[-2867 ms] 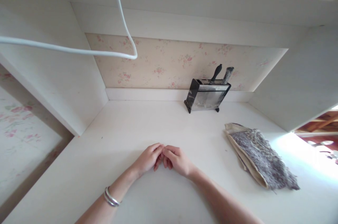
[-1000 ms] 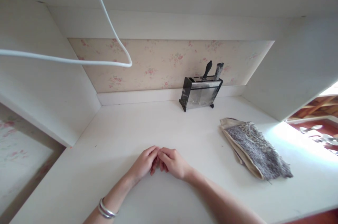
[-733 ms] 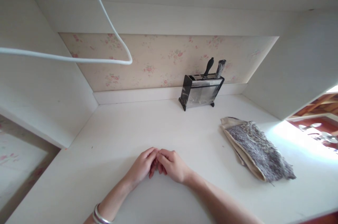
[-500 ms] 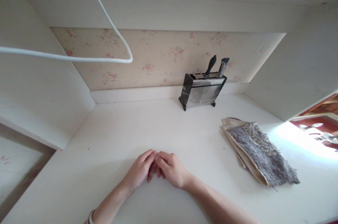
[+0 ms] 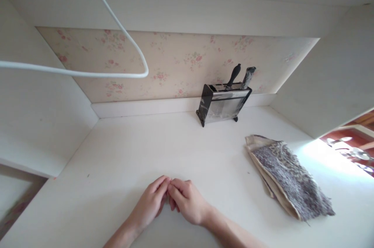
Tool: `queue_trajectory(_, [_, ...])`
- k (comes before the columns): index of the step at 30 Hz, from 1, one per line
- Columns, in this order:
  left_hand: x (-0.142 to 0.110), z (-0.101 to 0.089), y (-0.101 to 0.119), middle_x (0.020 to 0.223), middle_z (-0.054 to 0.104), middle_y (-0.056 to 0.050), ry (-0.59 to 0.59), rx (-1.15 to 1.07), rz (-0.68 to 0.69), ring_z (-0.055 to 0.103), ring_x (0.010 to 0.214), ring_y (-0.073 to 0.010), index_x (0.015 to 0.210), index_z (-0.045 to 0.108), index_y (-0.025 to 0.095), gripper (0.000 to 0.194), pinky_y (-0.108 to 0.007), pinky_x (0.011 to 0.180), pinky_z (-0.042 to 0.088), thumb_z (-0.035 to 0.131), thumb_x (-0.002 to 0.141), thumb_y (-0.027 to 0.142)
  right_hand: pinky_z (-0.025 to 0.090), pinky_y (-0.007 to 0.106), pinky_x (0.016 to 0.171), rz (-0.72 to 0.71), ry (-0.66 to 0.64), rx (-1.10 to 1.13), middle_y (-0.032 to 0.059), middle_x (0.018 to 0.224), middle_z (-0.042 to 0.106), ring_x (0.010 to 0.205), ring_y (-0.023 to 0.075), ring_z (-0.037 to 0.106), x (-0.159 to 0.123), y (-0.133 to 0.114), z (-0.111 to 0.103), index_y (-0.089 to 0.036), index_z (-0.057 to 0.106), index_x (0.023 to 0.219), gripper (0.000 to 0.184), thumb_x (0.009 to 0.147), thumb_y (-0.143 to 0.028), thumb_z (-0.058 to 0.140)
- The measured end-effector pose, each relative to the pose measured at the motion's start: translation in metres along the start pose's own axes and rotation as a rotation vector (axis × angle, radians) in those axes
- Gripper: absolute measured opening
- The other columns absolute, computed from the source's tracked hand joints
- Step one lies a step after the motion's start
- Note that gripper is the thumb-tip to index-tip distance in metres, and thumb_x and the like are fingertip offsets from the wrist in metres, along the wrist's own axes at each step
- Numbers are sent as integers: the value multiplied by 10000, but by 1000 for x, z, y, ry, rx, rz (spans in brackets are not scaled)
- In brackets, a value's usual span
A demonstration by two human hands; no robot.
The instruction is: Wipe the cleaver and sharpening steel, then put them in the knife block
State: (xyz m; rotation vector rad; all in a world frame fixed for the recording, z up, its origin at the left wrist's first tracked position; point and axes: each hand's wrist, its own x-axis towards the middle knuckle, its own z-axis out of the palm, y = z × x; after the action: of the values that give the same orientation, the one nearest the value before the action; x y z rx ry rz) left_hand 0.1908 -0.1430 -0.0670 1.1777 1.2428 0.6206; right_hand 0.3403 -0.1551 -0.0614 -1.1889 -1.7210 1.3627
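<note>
My left hand (image 5: pixel 152 199) and my right hand (image 5: pixel 189 202) rest together on the white countertop (image 5: pixel 163 139), low in the middle of the head view. Both are closed, with curled fingers and the fingertips and thumbs meeting. No object shows in either one; their palms are hidden. To the right of my right hand lies a folded grey and beige towel (image 5: pixel 289 178), not touched by it. Farther back, near the wall, stands a silver and black knife block (image 5: pixel 224 103) with two dark-handled tools upright in its slots.
A white cable (image 5: pixel 111 74) hangs across the upper left, close to the camera. White panels enclose the counter at the left, the right (image 5: pixel 327 68) and above. Floral wallpaper (image 5: pixel 163 64) covers the back wall. Beyond the right edge are red-brown furniture and shiny metal items (image 5: pixel 347 150).
The camera view has tilted and shifted, so my joined hands appear lower and the bracelet on my left wrist has left the picture. The hands stay together; towel and knife block have not moved.
</note>
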Motion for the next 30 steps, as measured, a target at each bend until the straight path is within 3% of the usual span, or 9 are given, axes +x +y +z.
queue_trajectory(4, [1,1,-5,631,570,2,64,42,61,525,603,-161,750,551,205,377,-237,538,391,476,842,563,411,179,575,4,-15,27,-31,553,539,510,73,503,1,-2,-1,-190,481,681,401,970,-415,318])
queue_trajectory(8, [1,1,-5,703,604,-15,112,39,71,562,729,-195,751,554,212,356,-265,670,434,479,844,548,419,171,579,-13,-38,19,-34,558,546,507,70,509,3,-2,-2,-195,481,700,369,971,-393,326])
queue_trajectory(16, [0,1,15,529,488,21,30,-43,0,486,578,-165,698,501,220,382,-247,531,378,469,839,573,428,176,560,-29,-99,53,-28,573,546,498,76,511,11,2,-6,-198,485,730,379,977,-409,289])
queue_trajectory(26, [1,-2,12,653,490,13,-1,-88,-38,458,580,-139,739,479,216,375,-236,515,377,459,855,572,432,188,587,-16,-60,-18,-26,572,545,507,93,523,12,0,0,-213,470,759,321,977,-353,281])
queue_trajectory(30, [3,-2,8,673,486,12,-4,-135,-27,488,627,-145,751,487,215,355,-245,589,424,451,872,547,419,183,560,14,-49,-36,-20,592,563,507,95,524,13,2,2,-217,450,769,297,976,-345,280])
